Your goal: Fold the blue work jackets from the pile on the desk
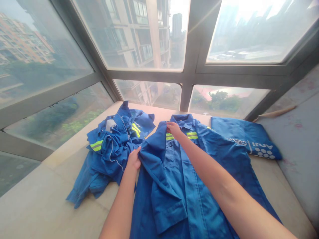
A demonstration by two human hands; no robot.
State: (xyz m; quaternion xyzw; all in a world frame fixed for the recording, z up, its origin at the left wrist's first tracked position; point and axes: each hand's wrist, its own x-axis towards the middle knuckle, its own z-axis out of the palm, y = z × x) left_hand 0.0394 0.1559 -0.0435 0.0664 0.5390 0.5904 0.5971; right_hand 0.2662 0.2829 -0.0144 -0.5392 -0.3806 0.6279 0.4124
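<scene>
A blue work jacket with yellow-green reflective strips lies front up on the pale ledge, its collar toward the windows. One sleeve is folded across the front, its cuff near the bottom of the view. My left hand is closed on the outer edge of that sleeve. Near the shoulder, beside a reflective strip, my right hand pinches the jacket's fabric. My right forearm passes over the chest of the jacket and hides part of it.
A crumpled blue garment with a white cord and reflective strips lies at left. At right, a folded blue item with white lettering rests by the wall. Large framed windows border the pale ledge.
</scene>
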